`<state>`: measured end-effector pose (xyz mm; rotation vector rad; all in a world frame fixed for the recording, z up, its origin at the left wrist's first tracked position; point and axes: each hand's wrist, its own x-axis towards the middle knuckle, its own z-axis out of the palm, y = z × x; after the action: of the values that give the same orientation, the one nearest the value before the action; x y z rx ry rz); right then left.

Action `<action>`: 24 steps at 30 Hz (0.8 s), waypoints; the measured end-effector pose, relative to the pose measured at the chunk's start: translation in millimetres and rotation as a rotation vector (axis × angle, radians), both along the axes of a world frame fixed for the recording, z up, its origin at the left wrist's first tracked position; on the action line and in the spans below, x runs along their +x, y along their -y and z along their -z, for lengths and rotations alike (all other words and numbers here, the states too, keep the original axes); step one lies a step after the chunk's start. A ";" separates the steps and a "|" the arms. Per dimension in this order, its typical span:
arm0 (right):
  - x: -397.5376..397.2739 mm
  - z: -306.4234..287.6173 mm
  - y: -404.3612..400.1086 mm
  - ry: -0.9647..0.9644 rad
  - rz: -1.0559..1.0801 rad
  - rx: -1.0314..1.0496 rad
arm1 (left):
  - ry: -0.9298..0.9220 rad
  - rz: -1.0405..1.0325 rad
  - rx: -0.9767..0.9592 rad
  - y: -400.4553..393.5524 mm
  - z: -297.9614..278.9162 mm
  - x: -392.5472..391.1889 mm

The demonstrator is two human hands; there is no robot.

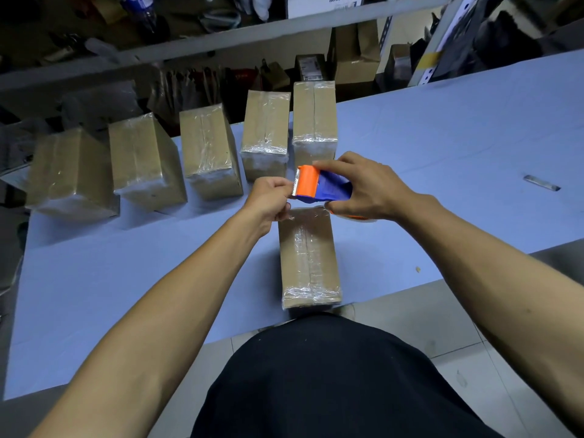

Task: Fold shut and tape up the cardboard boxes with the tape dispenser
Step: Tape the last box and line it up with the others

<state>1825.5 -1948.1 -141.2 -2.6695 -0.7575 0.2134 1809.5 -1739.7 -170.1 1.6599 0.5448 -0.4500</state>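
Note:
A closed cardboard box (308, 260) lies on the blue table (126, 279) in front of me, its top seam and near end covered with clear tape. Above its far end my right hand (363, 188) grips the orange and blue tape dispenser (319, 184), serrated blade pointing left. My left hand (270, 200) pinches the clear tape end just below the blade, fingers curled. Several taped boxes (208, 150) stand in a row at the table's far side.
A small grey metal piece (541, 183) lies on the table at the right. Shelving (221, 36) with cartons and bags stands beyond the far edge. The table's near edge runs diagonally, with tiled floor (442, 327) below on the right.

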 end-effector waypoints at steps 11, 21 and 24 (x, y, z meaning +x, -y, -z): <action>-7.8 17.8 41.1 -0.017 -0.040 -0.153 | 0.075 -0.168 0.091 -36.1 27.0 -25.3; -4.2 37.9 37.1 -0.008 0.000 -0.142 | 0.044 -0.242 0.066 -27.9 49.0 -31.4; -1.1 41.9 38.8 -0.036 0.037 -0.126 | 0.044 -0.276 0.062 -20.6 59.4 -29.4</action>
<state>1824.5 -1986.9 -183.2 -2.7871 -0.7053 0.3081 1780.1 -1719.1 -229.5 1.6198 0.7490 -0.1964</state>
